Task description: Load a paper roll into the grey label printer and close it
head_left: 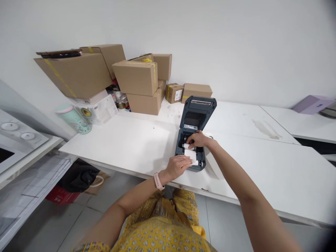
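Observation:
A dark label printer (181, 140) stands on the white table with its lid (198, 113) swung up and back. Inside its bay lies a roll of white label paper (190, 154), its loose end curling over the front edge. My left hand (178, 167), with a pink band on the wrist, pinches that loose end at the printer's front. Reaching in from the right, my right hand (197, 139) has its fingers bent down onto the back of the roll. Its fingertips are partly hidden inside the bay.
Cardboard boxes (135, 78) are stacked along the wall at the back left. A mint tumbler (75, 119) and a white carton (101, 110) stand at the table's left end. To the far right is a lilac box (312, 104). A white appliance with knobs (19, 134) is at the left edge.

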Motion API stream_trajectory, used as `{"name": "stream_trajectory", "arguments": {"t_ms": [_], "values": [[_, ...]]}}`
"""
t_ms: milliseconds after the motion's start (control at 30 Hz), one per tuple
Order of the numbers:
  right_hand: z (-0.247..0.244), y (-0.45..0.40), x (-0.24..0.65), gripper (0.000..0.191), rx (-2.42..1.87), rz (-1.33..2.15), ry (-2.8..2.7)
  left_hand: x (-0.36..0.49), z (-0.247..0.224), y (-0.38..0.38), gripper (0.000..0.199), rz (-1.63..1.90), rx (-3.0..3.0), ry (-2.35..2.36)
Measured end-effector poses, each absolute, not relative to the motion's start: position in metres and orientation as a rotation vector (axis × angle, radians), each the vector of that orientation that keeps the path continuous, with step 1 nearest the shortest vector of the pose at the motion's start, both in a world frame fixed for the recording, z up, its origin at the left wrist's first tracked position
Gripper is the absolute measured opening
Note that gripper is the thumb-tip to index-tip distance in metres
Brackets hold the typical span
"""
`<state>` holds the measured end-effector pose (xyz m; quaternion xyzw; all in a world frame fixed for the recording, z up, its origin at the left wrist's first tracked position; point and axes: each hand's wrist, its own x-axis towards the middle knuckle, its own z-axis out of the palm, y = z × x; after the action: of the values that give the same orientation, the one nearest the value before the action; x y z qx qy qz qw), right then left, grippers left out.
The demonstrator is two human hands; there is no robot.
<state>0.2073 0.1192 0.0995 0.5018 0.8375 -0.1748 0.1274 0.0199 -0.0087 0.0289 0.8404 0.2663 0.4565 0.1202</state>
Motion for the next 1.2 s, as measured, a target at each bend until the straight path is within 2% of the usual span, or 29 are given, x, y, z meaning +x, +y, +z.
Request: {"name": "stream_trajectory", "arguments": {"t_ms": [233, 500, 667, 733, 833, 900, 1033, 1200], "values": [[0.099, 0.107, 0.206, 0.033, 1.452, -0.371, 2.494, 0.023, 0.042, -0.011, 0.019, 1.338, 2.446, 0.787], [0.102, 0.105, 0.202, 0.040, 1.435, -0.317, 2.463, 0.017, 0.037, -0.016, 0.018, 1.314, 2.514, 0.733], [0.120, 0.087, 0.203, 0.027, 1.464, -0.232, 2.714, 0.017, 0.036, -0.017, 0.017, 1.378, 2.507, 0.718], [0.140, 0.082, 0.207, 0.037, 1.647, -0.052, 2.906, 0.017, 0.035, -0.018, 0.017, 1.370, 2.497, 0.732], [0.174, 0.091, 0.213, 0.048, 2.125, 0.595, 2.992, 0.018, 0.034, -0.019, 0.017, 1.338, 2.480, 0.758], [0.188, 0.109, 0.216, 0.052, 2.198, 0.908, 2.913, 0.018, 0.034, -0.020, 0.018, 1.330, 2.478, 0.769], [0.191, 0.151, 0.221, 0.054, 2.040, 0.912, 2.834, 0.018, 0.037, -0.019, 0.017, 1.397, 2.482, 0.744], [0.187, 0.173, 0.223, 0.055, 2.052, 0.826, 2.808, 0.019, 0.046, -0.013, 0.018, 1.350, 2.479, 0.763]]}}
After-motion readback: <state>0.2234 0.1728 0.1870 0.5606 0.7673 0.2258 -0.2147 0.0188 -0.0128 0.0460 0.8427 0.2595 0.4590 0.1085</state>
